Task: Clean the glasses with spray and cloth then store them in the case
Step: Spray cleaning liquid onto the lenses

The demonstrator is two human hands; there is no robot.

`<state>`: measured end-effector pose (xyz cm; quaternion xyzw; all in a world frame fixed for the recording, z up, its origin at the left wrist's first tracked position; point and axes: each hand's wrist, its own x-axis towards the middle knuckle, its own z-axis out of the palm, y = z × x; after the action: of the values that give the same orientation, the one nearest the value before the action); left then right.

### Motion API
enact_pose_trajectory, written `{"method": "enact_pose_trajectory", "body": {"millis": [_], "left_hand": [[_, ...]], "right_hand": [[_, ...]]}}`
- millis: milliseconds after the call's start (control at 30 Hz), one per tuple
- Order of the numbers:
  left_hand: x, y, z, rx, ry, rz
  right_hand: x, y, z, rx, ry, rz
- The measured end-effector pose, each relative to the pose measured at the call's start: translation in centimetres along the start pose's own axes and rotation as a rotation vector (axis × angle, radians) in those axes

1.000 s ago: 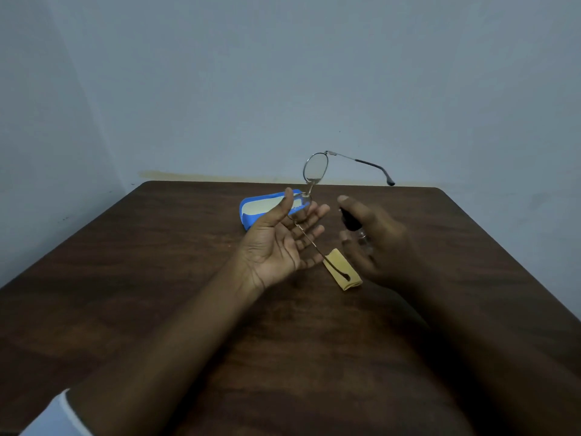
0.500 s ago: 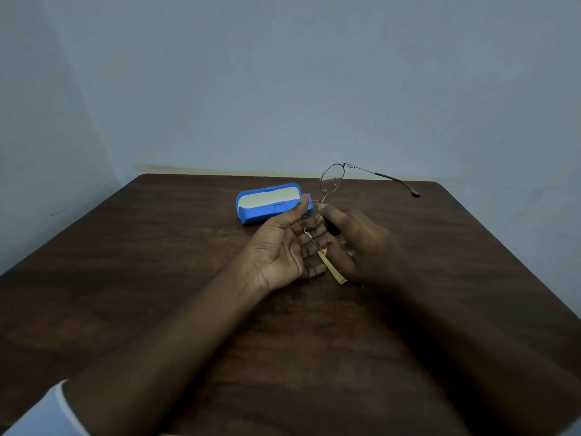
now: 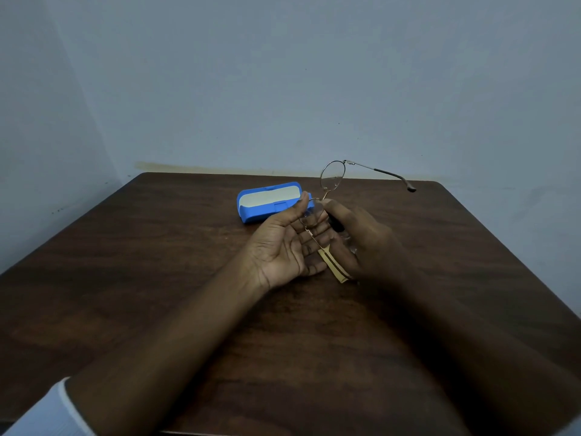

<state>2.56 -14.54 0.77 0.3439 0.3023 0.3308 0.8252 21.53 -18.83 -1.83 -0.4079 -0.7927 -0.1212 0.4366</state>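
Note:
Thin metal-framed glasses (image 3: 332, 179) are held upright above the table. My left hand (image 3: 287, 243), palm up, pinches the lower lens between thumb and fingers; the upper lens and one temple stick up and to the right. My right hand (image 3: 361, 243) is curled round a small dark-topped spray bottle (image 3: 337, 224), its forefinger on top, right against the held lens. A folded tan cloth (image 3: 334, 267) lies on the table under both hands, mostly hidden. The blue case (image 3: 267, 205) lies open behind my left hand.
The dark wooden table (image 3: 157, 278) stands in a corner, with grey walls close behind and to the left. Its far edge runs just behind the case.
Both hands have come together: the right hand with the bottle moved left up to the lens, and the glasses dropped lower and tilted to the right.

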Motion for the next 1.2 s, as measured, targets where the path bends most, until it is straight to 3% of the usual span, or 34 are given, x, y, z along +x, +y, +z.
{"method": "enact_pose_trajectory", "body": {"millis": [333,1200], "left_hand": [[0.0,0.1,0.0,0.051,-0.013,-0.016],[-0.6,-0.1,0.6,0.086,0.008,-0.026]], "right_hand": [[0.0,1.2,-0.4,-0.025,0.223,0.08],[0.1,1.6,-0.2,-0.011,0.216,0.111]]}}
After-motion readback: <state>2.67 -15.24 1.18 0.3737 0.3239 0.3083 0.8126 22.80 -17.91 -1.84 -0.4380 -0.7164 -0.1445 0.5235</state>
